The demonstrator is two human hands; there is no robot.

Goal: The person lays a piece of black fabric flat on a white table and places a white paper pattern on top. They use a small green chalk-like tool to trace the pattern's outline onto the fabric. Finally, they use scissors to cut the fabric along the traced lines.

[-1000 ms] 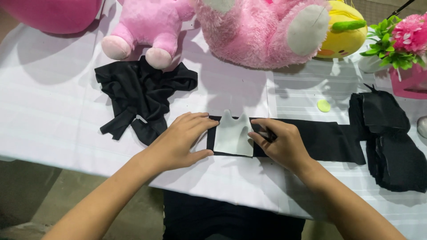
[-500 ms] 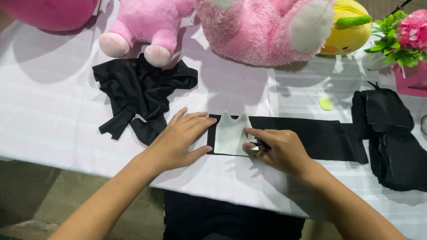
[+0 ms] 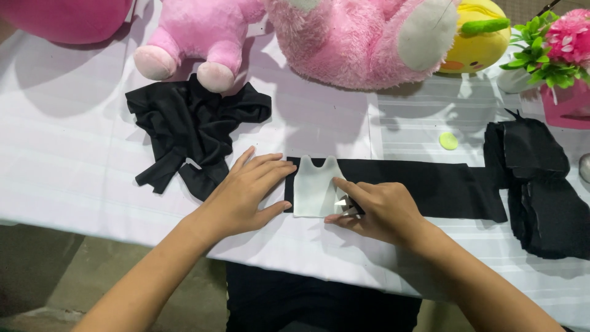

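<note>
A white vest-shaped template point(image 3: 313, 187) lies on the left end of a long black fabric strip point(image 3: 430, 184) on the white-covered table point(image 3: 74, 166). My left hand point(image 3: 246, 190) lies flat with fingers spread, fingertips at the template's left edge. My right hand point(image 3: 381, 209) rests on the strip at the template's lower right edge, pinching a small white chalk piece point(image 3: 340, 201) against it.
A crumpled black cloth point(image 3: 190, 129) lies to the left. Stacked black cut pieces point(image 3: 541, 184) sit at the right. Pink plush toys point(image 3: 362, 37), a yellow plush point(image 3: 479, 43), a potted flower point(image 3: 565, 61) and a small green disc point(image 3: 448, 141) line the back. The table edge runs just below my hands.
My right hand has slid down and slightly left along the template's right edge with the chalk. My left hand has stayed in place.
</note>
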